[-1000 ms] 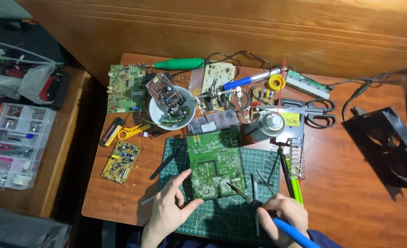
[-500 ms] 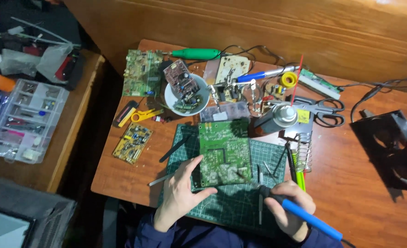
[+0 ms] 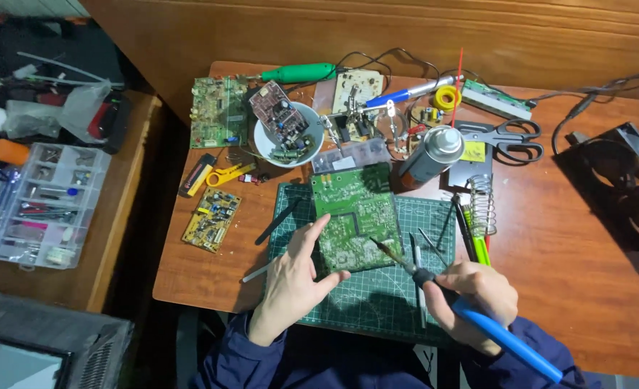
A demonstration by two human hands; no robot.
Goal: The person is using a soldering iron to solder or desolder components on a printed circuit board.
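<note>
Two hands: left flat-steadies green circuit board, right grips blue-handled soldering iron

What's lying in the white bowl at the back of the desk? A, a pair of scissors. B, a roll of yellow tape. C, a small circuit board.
C: a small reddish circuit board lies tilted in the white bowl.
</note>
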